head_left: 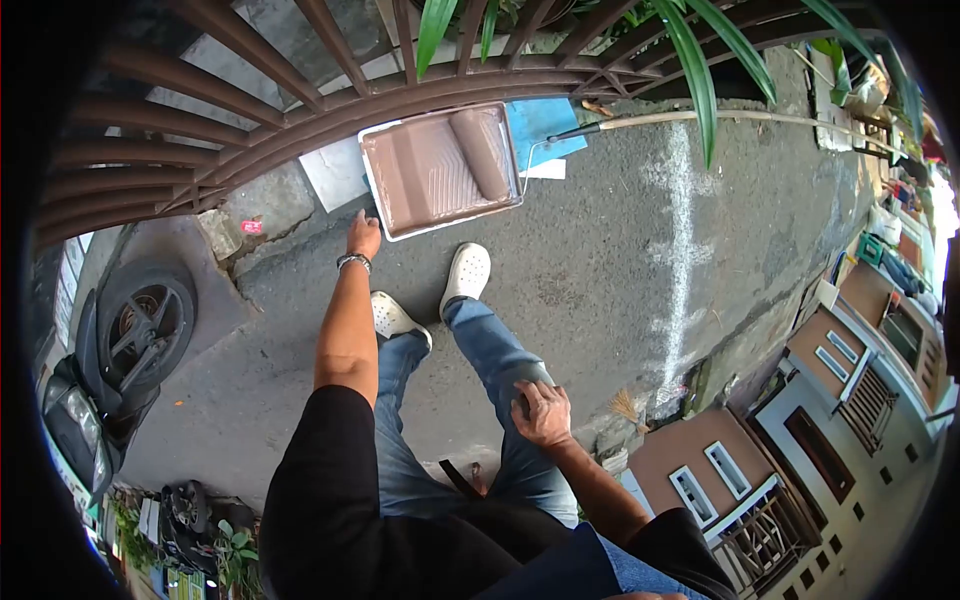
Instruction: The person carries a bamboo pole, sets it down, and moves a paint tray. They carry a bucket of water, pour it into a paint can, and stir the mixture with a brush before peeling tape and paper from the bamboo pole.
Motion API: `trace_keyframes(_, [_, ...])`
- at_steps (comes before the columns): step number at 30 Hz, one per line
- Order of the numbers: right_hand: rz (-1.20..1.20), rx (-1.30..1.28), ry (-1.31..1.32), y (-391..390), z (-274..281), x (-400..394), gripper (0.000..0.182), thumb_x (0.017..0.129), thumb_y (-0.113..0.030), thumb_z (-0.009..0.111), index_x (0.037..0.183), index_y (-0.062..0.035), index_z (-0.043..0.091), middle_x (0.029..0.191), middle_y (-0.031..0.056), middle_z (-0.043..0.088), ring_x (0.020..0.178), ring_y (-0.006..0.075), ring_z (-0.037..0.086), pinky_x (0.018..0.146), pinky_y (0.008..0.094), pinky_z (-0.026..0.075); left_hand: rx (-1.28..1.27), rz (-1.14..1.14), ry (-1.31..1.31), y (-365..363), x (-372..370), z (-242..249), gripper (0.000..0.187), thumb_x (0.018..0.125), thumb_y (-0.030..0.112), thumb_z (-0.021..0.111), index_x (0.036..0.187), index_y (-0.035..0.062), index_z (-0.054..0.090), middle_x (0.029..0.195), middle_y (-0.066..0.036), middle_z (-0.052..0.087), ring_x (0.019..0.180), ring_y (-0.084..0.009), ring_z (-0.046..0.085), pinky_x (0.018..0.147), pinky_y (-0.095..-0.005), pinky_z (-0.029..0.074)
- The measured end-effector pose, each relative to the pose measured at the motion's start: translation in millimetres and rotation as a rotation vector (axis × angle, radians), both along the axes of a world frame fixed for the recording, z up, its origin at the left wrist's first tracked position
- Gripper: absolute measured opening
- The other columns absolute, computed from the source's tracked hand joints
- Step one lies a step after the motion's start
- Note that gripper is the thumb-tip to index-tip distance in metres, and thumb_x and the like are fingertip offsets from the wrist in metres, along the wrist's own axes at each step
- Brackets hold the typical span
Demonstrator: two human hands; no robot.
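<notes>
A paint tray (400,180) with brown paint lies on the ground beside the brown metal fence. In it rests a paint roller (480,154) coated in brown, its long pole (680,116) reaching off to the right. My left hand (364,236) is at the tray's lower left corner, fingers pointing toward it; whether they grip the rim is too small to tell. My right hand (543,412) rests on my right knee with bent fingers, around something grey that I cannot make out clearly.
The brown fence (400,95) curves across the top, with long green leaves (700,80) hanging over it. A motorcycle wheel (146,322) stands at the left. Blue sheet (545,130) and white sheet (338,174) lie by the tray. White paint marks (680,260) run along the road.
</notes>
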State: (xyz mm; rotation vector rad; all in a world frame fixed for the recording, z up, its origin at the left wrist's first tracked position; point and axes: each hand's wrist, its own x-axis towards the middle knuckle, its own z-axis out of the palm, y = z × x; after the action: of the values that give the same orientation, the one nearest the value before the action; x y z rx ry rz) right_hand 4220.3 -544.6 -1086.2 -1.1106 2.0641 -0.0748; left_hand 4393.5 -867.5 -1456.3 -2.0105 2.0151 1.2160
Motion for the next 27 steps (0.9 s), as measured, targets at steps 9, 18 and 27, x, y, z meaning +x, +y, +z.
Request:
trace_keyframes(9, [-0.006, 0.026, -0.011, -3.3, -6.3, -8.4, 0.035, 0.074, -0.024, 0.065, 0.107, -0.011, 0.059, 0.086, 0.0061, 0.062, 0.076, 0.0257, 0.061, 0.069, 0.0395, 0.044, 0.151, -0.052, -0.052, 45.6, -12.2, -28.9, 0.02, 0.087, 0.019, 0.05, 0.098, 0.0038, 0.057, 0.103, -0.023, 0.062, 0.099, -0.0418, 0.058, 0.084, -0.0488, 0.046])
trace_keyframes(18, [0.011, 0.045, -0.008, -14.7, -8.2, -9.7, 0.037, 0.073, -0.024, 0.065, 0.107, -0.0117, 0.059, 0.085, 0.0051, 0.062, 0.078, 0.024, 0.061, 0.07, 0.04, 0.044, 0.224, 0.021, -0.141, 50.9, -22.2, -31.0, 0.032, 0.089, 0.023, 0.051, 0.108, -0.0007, 0.056, 0.113, -0.027, 0.059, 0.107, -0.0413, 0.056, 0.089, -0.0451, 0.045])
trace_keyframes(27, [0.004, -0.004, 0.01, -23.8, -2.7, -1.5, 0.036, 0.071, -0.023, 0.066, 0.105, -0.0114, 0.061, 0.084, 0.004, 0.064, 0.077, 0.0238, 0.062, 0.071, 0.0381, 0.044, 0.487, -0.082, 0.068, 32.9, 4.7, 19.6, 0.046, 0.088, 0.027, 0.056, 0.126, 0.0009, 0.053, 0.113, -0.021, 0.063, 0.11, -0.0327, 0.058, 0.093, -0.0399, 0.045])
